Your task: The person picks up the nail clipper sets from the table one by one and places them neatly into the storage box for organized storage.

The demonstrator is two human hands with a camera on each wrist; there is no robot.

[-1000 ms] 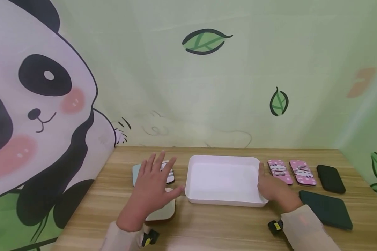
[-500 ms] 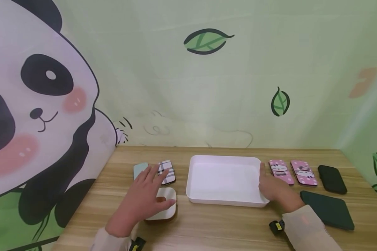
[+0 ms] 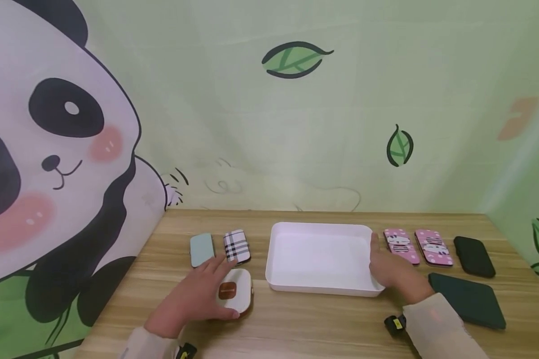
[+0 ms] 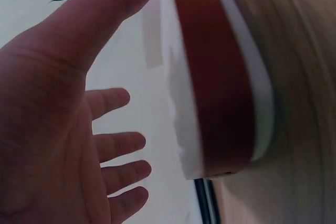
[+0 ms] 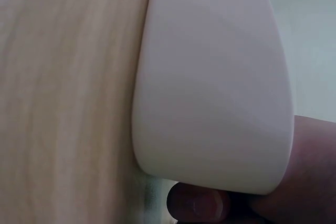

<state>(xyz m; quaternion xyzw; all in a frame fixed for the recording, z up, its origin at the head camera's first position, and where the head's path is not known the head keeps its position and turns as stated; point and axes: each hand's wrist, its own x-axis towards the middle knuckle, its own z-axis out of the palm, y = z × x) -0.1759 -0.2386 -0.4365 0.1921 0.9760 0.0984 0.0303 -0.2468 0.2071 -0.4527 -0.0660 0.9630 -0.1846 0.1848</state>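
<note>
Wood table (image 3: 305, 324) is carrying everything (clock centred on the tray, 12 = away from the person). My read: early stage — tray is being steadied, left hand is lining up on a case. Left to do: a proper hold on that case; the other six are lying untouched.

White tray (image 3: 319, 259) is sitting flat, mid-table, holding nothing. Right hand (image 3: 393, 273) is gripping its end at 3 o'clock: bent over the rim, one fingertip showing outside the wall, remaining fingers mostly hidden.

Left hand (image 3: 197, 294) is spanning the white case at 8 o'clock. Thumb is standing well apart from the fingers, thumb at the near edge; fingers are slightly spread, not clamping. Can't tell if the thumb is touching.

Dark green case (image 3: 469, 300) is lying at 4, looking largest of the cases. White case (image 3: 239, 290) is resting flat, brown label up. Black case (image 3: 474, 256) is lying at 3, far right; pink cases (image 3: 433, 247) are lying side by side, also about 3, nearer the tray. Plaid case (image 3: 236, 244) and light blue case (image 3: 202, 249) are lying around 9. Lids are looking closed — contents not showing.
</note>
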